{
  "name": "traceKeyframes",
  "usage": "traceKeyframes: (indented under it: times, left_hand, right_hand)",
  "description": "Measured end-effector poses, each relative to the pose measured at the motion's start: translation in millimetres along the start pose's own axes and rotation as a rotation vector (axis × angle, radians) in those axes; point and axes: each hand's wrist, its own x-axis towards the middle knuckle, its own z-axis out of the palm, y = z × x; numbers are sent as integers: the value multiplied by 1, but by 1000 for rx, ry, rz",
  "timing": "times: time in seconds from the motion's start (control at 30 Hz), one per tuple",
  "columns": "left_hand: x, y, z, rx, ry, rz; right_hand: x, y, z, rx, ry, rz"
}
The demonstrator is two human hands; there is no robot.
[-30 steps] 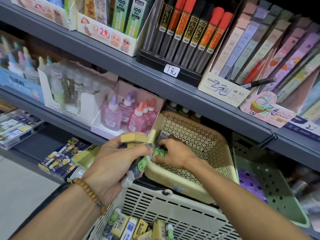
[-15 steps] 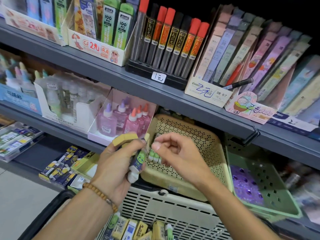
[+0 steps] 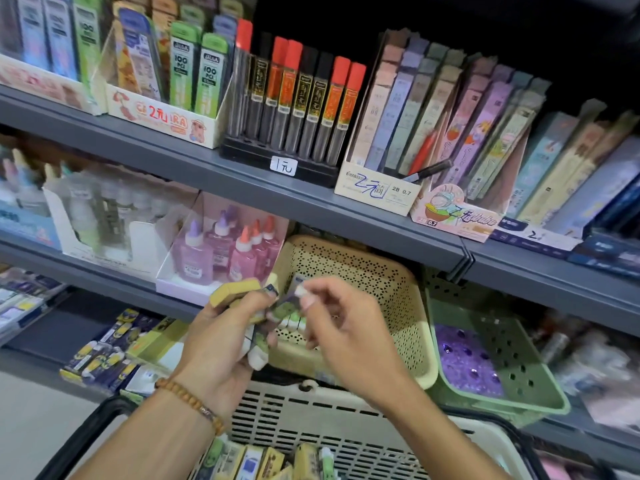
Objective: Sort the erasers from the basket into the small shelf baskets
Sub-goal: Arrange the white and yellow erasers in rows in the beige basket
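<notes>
My left hand (image 3: 218,344) grips a bundle of erasers (image 3: 258,344), with a yellow one (image 3: 235,291) on top and white-tipped ones sticking out below. My right hand (image 3: 341,327) pinches the top end of one eraser (image 3: 292,297) in that bundle. Both hands hover in front of the beige perforated shelf basket (image 3: 388,292), where a row of green-and-white erasers (image 3: 292,320) stands at its front left. The white slotted basket (image 3: 311,410) below holds several more erasers (image 3: 270,462).
A green shelf basket (image 3: 509,355) with purple items sits right of the beige one. Glue bottles in a pink box (image 3: 225,251) stand to the left. The grey shelf edge (image 3: 311,199) above carries lead tubes and pencil boxes. Eraser packs (image 3: 104,358) lie on the lower left shelf.
My right hand came out of the beige basket and back to the bundle in my left hand, where it now pinches an eraser. The view tilted upward a little.
</notes>
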Motion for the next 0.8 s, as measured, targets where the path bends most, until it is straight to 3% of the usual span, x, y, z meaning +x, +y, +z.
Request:
traceKeyframes:
  times: [0.07,0.13,0.27,0.4,0.5,0.6,0.67,0.73,0.8]
  left_hand:
    - [1,3,-3,6,5,3]
    - [1,6,-6,16,-9,13]
    - [1,11,-7,17,-25,-1]
    - [3,12,-9,-6,-31,-45]
    - [4,12,-10,-7,-68,-97]
    - [3,12,-10,-31,-125,-161]
    - [1,12,-10,-56,-154,-193]
    - [-1,11,-10,-67,-174,-204]
    - [-2,11,-10,-55,-183,-197]
  right_hand:
    - [11,20,-12,5,101,111]
    - [26,48,-26,-79,128,347]
    - [55,97,-37,-133,-35,758]
    - [76,108,-24,-50,-175,940]
    - [84,106,-16,-58,-232,935]
    - [79,103,-15,-283,-309,848]
    - [75,99,-17,-361,-222,748]
    - [68,82,-16,-250,-77,588]
    - [57,61,-12,27,-59,453]
